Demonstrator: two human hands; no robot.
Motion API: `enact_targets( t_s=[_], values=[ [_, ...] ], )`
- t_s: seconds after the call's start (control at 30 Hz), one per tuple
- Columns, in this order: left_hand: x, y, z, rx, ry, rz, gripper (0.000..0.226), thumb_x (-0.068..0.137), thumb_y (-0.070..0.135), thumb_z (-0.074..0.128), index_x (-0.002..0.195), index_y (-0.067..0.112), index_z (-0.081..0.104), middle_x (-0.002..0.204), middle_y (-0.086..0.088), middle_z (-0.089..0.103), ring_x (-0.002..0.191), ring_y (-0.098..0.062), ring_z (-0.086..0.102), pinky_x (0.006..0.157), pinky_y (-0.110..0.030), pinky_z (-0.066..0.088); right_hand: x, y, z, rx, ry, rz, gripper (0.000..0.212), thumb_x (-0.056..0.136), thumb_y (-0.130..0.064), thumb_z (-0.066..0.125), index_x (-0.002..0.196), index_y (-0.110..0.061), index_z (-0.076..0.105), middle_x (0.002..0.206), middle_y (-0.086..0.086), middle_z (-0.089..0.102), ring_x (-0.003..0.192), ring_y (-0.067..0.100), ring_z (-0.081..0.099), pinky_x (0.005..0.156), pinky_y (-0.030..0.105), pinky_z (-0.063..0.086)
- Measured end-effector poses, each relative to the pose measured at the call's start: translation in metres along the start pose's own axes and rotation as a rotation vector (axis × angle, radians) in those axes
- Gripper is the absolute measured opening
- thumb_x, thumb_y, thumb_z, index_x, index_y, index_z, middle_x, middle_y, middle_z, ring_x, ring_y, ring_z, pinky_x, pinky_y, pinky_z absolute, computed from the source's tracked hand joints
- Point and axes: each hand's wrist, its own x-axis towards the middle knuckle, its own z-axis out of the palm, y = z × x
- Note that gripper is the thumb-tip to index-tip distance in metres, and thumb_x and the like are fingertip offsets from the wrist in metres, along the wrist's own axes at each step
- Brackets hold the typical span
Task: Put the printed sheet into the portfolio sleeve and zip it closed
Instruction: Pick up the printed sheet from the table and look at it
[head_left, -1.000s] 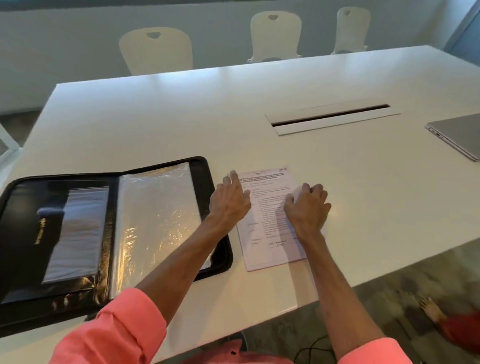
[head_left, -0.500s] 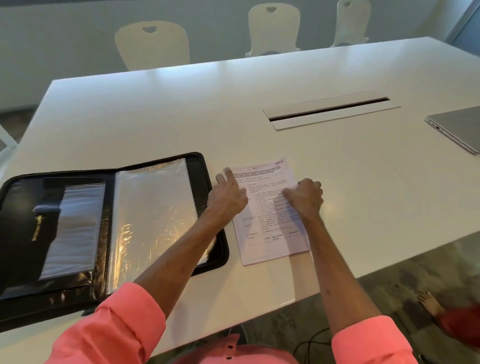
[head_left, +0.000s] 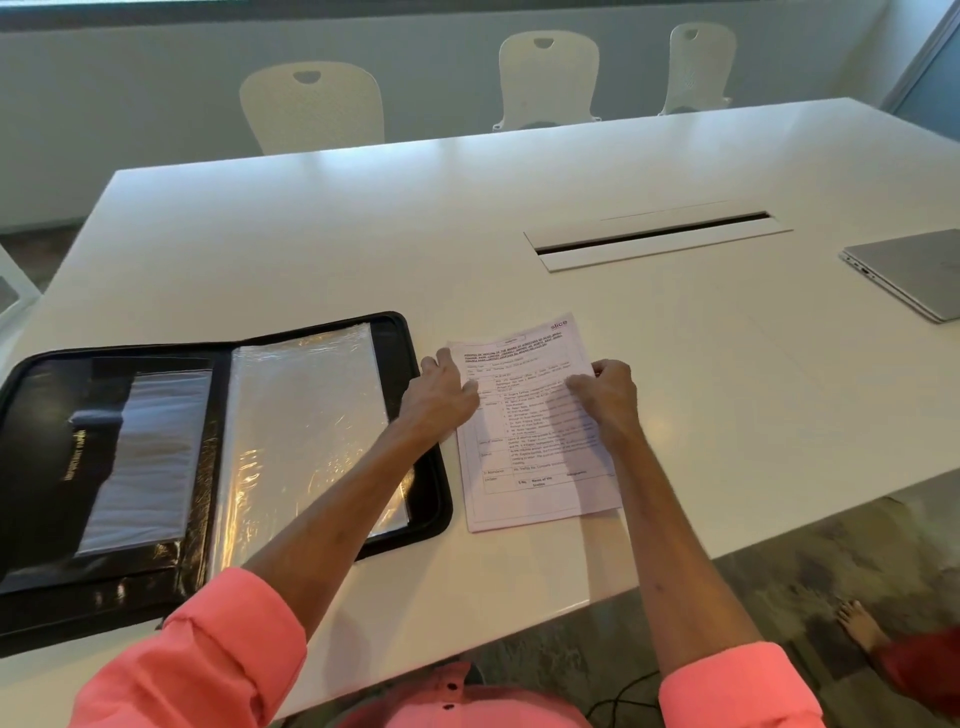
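step: pick-up of printed sheet (head_left: 540, 457), flat on counter (head_left: 363, 234) just beside open portfolio (head_left: 434, 499) | left grip (head_left: 441, 397): bent over left edge, clamped or not I cannot tell | right grip (head_left: 608, 395): pinches right edge | next: lift, slide into clear sleeve (head_left: 306, 415)

Both arms reach forward, bare below the rolled pink sleeves (head_left: 218, 649). The left hand (head_left: 441, 397) lies palm down, fingers loosely stretched, thumb angled inward, resting on the left edge of the sheet (head_left: 535, 457). The right hand (head_left: 610, 392) sits level with it, knuckles up, fingers curled, pinching the sheet's right edge. Both wrists are straight, with the hands apart.
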Motion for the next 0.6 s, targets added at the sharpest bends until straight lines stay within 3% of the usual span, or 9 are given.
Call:
enact_targets(
  t_s=[0.1, 0.17, 0.23, 0.27, 0.33, 0.4, 0.5, 0.6],
  values=[
    [0.001, 0.001, -0.003, -0.096, 0.006, -0.031, 0.076, 0.108, 0.041, 0.061, 0.165, 0.009, 0.023, 0.154, -0.018, 0.045, 0.126, -0.034, 0.063, 0.087, -0.040, 0.056, -0.007, -0.001, -0.004, 0.138, -0.002, -0.091, 0.011, 0.094, -0.015, 0.076, 0.103, -0.010, 0.072, 0.103, 0.006, 0.080, 0.094, 0.030, 0.080, 0.090, 0.053, 0.067],
    [0.004, 0.004, -0.007, -0.207, 0.046, -0.072, 0.082, 0.107, 0.041, 0.064, 0.167, 0.007, 0.021, 0.158, -0.018, 0.041, 0.135, -0.035, 0.057, 0.100, -0.045, 0.057, -0.011, -0.005, -0.009, 0.239, -0.021, -0.195, 0.008, 0.094, -0.016, 0.077, 0.101, -0.012, 0.074, 0.102, 0.003, 0.081, 0.088, 0.026, 0.081, 0.080, 0.050, 0.069],
    [0.007, 0.010, -0.014, -0.471, 0.069, -0.099, 0.084, 0.104, 0.040, 0.069, 0.167, 0.007, 0.026, 0.160, -0.016, 0.045, 0.143, -0.033, 0.053, 0.117, -0.055, 0.051, -0.016, -0.014, -0.017, 0.344, -0.020, -0.291, 0.008, 0.095, -0.017, 0.079, 0.100, -0.013, 0.074, 0.099, 0.001, 0.081, 0.080, 0.018, 0.081, 0.070, 0.038, 0.066],
    [0.007, 0.014, -0.019, -0.669, 0.048, -0.089, 0.077, 0.103, 0.038, 0.071, 0.163, 0.008, 0.034, 0.155, -0.013, 0.056, 0.140, -0.030, 0.058, 0.118, -0.058, 0.050, -0.018, -0.019, -0.021, 0.388, -0.014, -0.327, 0.010, 0.095, -0.017, 0.080, 0.101, -0.012, 0.074, 0.098, 0.001, 0.081, 0.078, 0.015, 0.080, 0.068, 0.033, 0.064],
    [0.005, 0.026, -0.031, -0.989, -0.052, -0.043, 0.052, 0.105, 0.032, 0.069, 0.151, 0.012, 0.055, 0.136, -0.008, 0.074, 0.128, -0.028, 0.070, 0.115, -0.060, 0.052, -0.019, -0.030, -0.029, 0.441, -0.016, -0.382, 0.016, 0.098, -0.019, 0.079, 0.107, -0.008, 0.071, 0.099, 0.002, 0.082, 0.079, 0.016, 0.080, 0.068, 0.028, 0.064],
    [0.002, 0.037, -0.042, -1.129, -0.066, 0.005, 0.036, 0.108, 0.029, 0.064, 0.143, 0.016, 0.064, 0.130, -0.006, 0.078, 0.124, -0.029, 0.073, 0.114, -0.060, 0.053, -0.019, -0.041, -0.037, 0.427, -0.029, -0.420, 0.022, 0.104, -0.025, 0.074, 0.114, -0.008, 0.065, 0.104, 0.001, 0.081, 0.083, 0.015, 0.081, 0.069, 0.027, 0.066],
    [0.000, 0.054, -0.053, -1.171, 0.067, 0.089, 0.032, 0.111, 0.027, 0.061, 0.139, 0.016, 0.069, 0.124, -0.005, 0.080, 0.116, -0.027, 0.077, 0.104, -0.055, 0.060, -0.018, -0.053, -0.047, 0.417, -0.044, -0.440, 0.020, 0.110, -0.027, 0.066, 0.120, -0.011, 0.059, 0.106, -0.004, 0.081, 0.085, 0.009, 0.081, 0.071, 0.029, 0.067],
    [-0.003, 0.073, -0.059, -1.175, 0.189, 0.225, 0.028, 0.113, 0.025, 0.057, 0.136, 0.013, 0.070, 0.114, 0.001, 0.081, 0.100, -0.018, 0.080, 0.084, -0.035, 0.065, -0.021, -0.061, -0.053, 0.517, -0.039, -0.483, 0.020, 0.112, -0.026, 0.061, 0.126, -0.011, 0.063, 0.113, 0.002, 0.082, 0.096, 0.024, 0.081, 0.082, 0.043, 0.069]
  ],
)
